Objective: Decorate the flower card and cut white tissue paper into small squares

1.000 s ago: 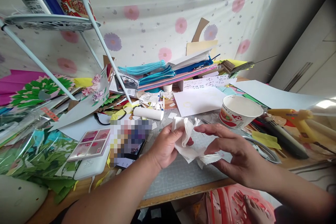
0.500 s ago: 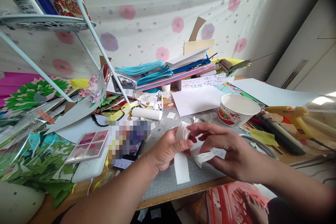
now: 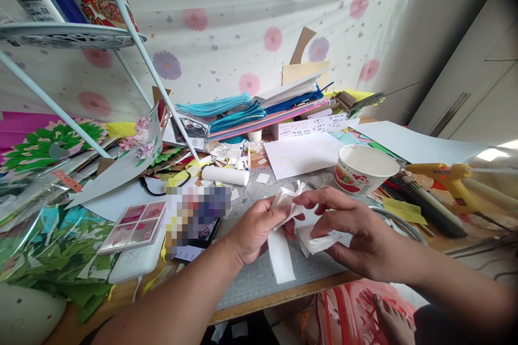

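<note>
My left hand [image 3: 256, 230] is closed on a white paper strip [image 3: 281, 261], its thumb pressing folded layers at the top. The tail of the strip hangs below the fingers over the cutting mat [image 3: 243, 285]. My right hand [image 3: 356, 229] is closed on a pleated part of white paper [image 3: 313, 240] with a fringed edge, held between thumb and fingers. Its index fingertip reaches the folded paper in my left hand. Whether both pieces are one strip is hidden by the fingers. Just beyond the hands lies a white sheet [image 3: 303, 155].
A paper bowl [image 3: 364, 172] stands behind my right hand. To the right rests a yellow glue gun [image 3: 449, 175]. A white roll [image 3: 225, 175] and paper scraps lie behind my left hand; a phone [image 3: 198, 242] is left of it. Blue pipe cleaners [image 3: 234, 116] are piled at the back.
The folded layers in my left hand, standing apart before, now lie flatter under the thumb. The pleated paper in my right hand has turned slightly, showing more of its flat side.
</note>
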### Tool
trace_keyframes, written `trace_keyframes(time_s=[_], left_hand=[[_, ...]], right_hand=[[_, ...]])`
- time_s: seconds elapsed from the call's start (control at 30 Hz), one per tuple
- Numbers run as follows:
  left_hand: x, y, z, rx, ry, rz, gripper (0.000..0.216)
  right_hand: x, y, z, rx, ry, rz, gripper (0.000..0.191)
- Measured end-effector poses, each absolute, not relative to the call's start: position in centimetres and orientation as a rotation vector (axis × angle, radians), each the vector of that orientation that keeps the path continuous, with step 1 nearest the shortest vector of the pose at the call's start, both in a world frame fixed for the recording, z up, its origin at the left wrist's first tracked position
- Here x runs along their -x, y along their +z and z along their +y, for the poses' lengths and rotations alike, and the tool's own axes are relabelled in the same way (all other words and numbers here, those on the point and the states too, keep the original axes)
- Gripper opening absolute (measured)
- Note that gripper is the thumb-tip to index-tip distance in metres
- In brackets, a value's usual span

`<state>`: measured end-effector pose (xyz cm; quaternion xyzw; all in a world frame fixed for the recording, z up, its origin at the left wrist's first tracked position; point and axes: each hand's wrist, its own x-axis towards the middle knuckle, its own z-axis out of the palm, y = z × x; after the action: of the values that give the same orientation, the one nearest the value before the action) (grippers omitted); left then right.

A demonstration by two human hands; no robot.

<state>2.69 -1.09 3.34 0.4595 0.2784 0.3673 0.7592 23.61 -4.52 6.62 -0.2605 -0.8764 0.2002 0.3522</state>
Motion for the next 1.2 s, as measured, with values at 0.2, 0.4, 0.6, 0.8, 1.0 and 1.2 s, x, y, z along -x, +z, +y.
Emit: trace_keyframes(time_s=[0.2,0.4,0.6,0.8,1.0,1.2], left_hand=[[-3.2,3.3,-1.2,-0.972,0.817,0.666,0.027],[-3.3,3.3,-1.0,-0.888,0.919,0.69,0.029],[-2.8,3.2,-0.1,-0.74,1.066,0.7,0.029],[-3.0,3.3,-1.1,-0.855,1.073,0.67,0.036],[-3.7,2.7,-2.7,-1.234,1.118,0.785,0.044],[-3.4,2.2,-2.4,-1.228,0.963,0.603,0.057]], right_hand=[[-23.2,6.9,-4.8,0.661,0.439,-2.36,0.031],[-22.3,6.2,-5.3,0.719,0.546,-2.282,0.028],[-21.8,5.9,-6.9,0.845,1.09,-2.213,0.016],[-21.7,6.2,-6.1,0.881,1.696,-1.579,0.028],[-19.3,5.1,-4.0,0.957,1.074,-1.552,0.036],[-18.6,4.1,-3.4,0.955,1.098,-1.4,0.037]])
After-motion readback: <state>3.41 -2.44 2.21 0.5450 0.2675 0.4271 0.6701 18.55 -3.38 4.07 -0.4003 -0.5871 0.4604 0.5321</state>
